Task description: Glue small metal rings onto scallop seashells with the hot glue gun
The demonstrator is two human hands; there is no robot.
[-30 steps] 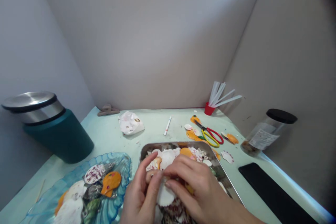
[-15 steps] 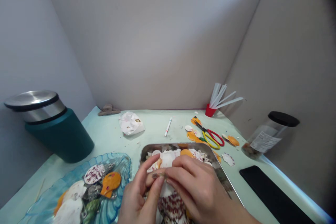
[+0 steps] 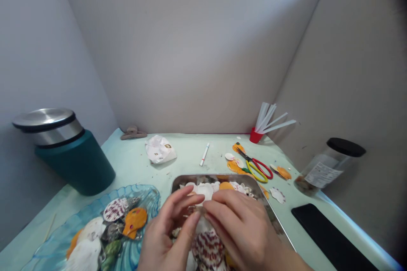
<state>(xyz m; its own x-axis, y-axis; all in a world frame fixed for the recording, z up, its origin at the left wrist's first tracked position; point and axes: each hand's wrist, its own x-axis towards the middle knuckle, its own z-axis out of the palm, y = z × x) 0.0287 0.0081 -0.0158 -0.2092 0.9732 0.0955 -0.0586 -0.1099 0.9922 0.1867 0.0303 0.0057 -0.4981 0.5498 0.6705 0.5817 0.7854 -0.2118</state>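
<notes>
My left hand and my right hand meet above a metal tray of seashells. Thumbs and fingertips of both pinch together around something small, too hidden to name. The left hand's upper fingers are raised and curved away from the pinch, while the right hand's fingers are curled close. Just under the fingertips in the tray lies a striped maroon-and-white scallop shell. White shells and an orange shell show behind the hands.
Left stand a blue shell-shaped dish of shells and a teal bottle. Behind lie crumpled white paper and a marker. Scissors, a red cup of white sticks, a tilted jar and a black phone are right.
The left hand's raised fingers have bent inward toward the right hand, and its thumb has shifted slightly. Both hands stay together over the tray. The view has shifted a little.
</notes>
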